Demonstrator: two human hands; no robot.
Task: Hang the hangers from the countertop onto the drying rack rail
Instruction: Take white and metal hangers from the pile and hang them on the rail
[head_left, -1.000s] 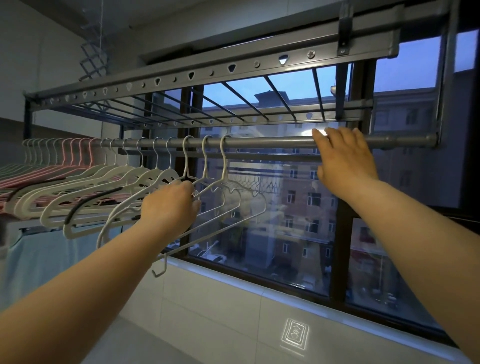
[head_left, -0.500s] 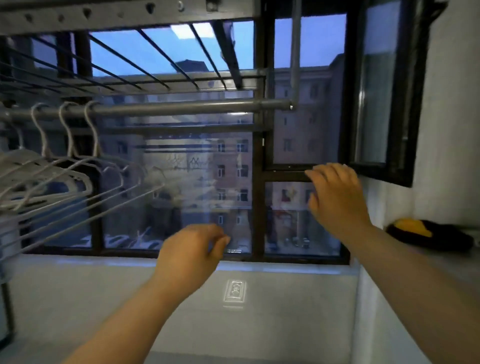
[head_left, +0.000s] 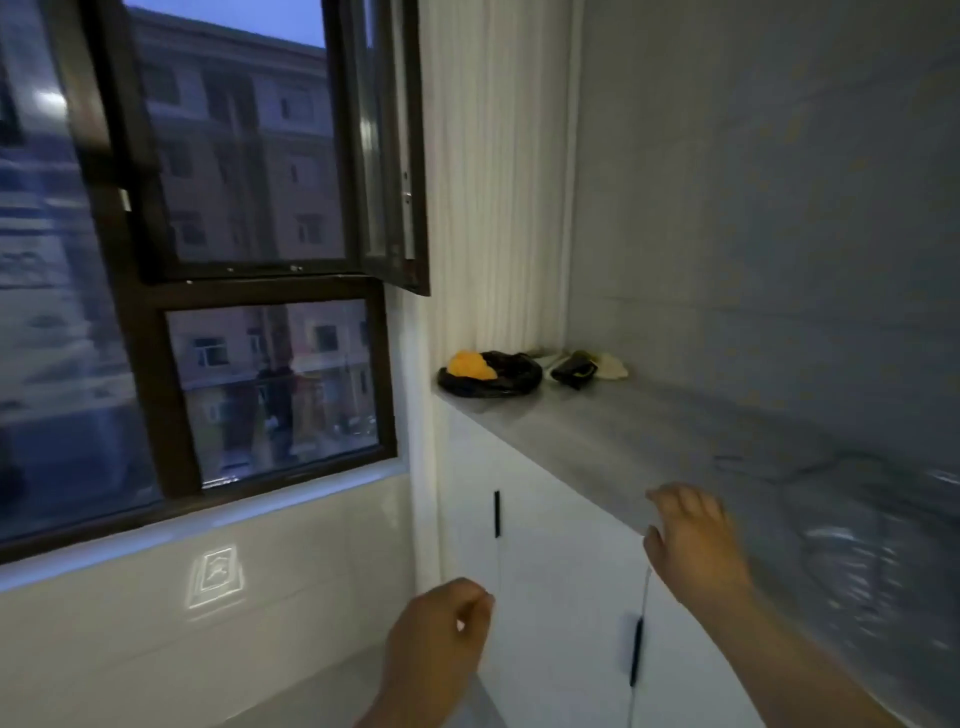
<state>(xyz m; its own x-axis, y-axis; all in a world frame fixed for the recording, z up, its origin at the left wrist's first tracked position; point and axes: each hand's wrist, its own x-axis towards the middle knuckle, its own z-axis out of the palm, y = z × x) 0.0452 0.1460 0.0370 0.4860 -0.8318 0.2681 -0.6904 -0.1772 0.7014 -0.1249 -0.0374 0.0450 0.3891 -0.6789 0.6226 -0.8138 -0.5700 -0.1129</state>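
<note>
The grey countertop (head_left: 623, 431) runs along the right wall. At its near right end lies a blurred pale pile that looks like hangers (head_left: 857, 545). My right hand (head_left: 696, 545) hovers at the countertop's front edge, left of that pile, with relaxed fingers and nothing in it. Lower down, my left hand (head_left: 441, 639) hangs in front of the cabinet with loosely curled fingers and holds nothing. The drying rack rail is out of view.
A black bag with a yellow lump (head_left: 488, 371) and a few small items (head_left: 587, 366) sit at the countertop's far end. White cabinet doors (head_left: 561, 597) with black handles are below it. A dark-framed window (head_left: 270, 379) is at left, with one pane swung inward.
The view has swung right from the rail and hung hangers to the countertop. Both hands left the rail and dropped; the right one now reaches over the countertop edge.
</note>
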